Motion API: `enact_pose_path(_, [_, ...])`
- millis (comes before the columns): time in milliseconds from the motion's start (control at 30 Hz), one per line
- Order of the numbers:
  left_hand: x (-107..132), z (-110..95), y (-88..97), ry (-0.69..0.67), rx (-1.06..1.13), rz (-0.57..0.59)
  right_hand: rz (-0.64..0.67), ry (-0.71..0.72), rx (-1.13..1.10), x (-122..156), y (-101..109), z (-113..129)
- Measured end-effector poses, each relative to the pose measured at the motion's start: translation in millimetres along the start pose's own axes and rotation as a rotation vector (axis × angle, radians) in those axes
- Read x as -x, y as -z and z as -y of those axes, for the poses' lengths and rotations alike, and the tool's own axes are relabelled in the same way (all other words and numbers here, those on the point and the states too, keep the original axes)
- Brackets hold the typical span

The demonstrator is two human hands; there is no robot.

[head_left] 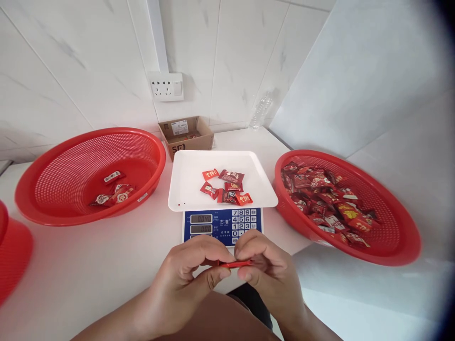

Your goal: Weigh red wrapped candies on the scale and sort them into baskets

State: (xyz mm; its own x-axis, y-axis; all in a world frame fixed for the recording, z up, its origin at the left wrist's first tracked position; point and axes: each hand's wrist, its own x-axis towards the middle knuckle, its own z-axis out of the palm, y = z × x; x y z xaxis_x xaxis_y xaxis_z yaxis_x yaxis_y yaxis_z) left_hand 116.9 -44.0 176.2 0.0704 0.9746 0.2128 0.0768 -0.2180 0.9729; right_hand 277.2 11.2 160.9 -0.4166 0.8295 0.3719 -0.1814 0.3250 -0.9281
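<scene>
My left hand (185, 277) and my right hand (268, 272) meet low in the middle, both pinched on one thin red packet (235, 264) held edge-on between them. Just beyond them stands a scale with a blue keypad (223, 225) and a white tray (185, 182). Several red wrapped candies (225, 187) lie on the tray. A red basket (387, 246) on the right is heaped with many red candy packets (329, 203). Another red basket (46, 189) on the left holds a few candies (113, 189).
A small open cardboard box (186, 137) sits behind the scale against the tiled wall, under a wall socket (166, 86). A clear plastic bottle (261, 111) stands in the corner. Part of another red basket (12, 251) shows at the far left edge.
</scene>
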Motion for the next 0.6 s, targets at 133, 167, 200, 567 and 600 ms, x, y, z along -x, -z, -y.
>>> enact_pose_path(133, [2.9,0.5,-3.2,0.0,0.079,-0.088,0.036,0.027,0.17,-1.2,2.0,4.0])
enact_pose_path(167, [3.4,0.9,-4.4,-0.007,0.07,-0.11,0.039,0.036,0.212,-1.4,1.8,5.2])
enact_pose_path(200, [3.8,1.5,-5.5,-0.015,0.055,-0.127,0.033,0.045,0.243,-1.6,1.4,6.2])
enact_pose_path(567, [8.9,8.4,-8.3,-0.023,-0.017,-0.16,0.035,0.046,0.272,-2.9,0.9,7.4])
enact_pose_path(600, [8.9,8.0,-7.8,-0.017,-0.021,-0.156,0.045,0.036,0.262,-3.0,1.1,6.4])
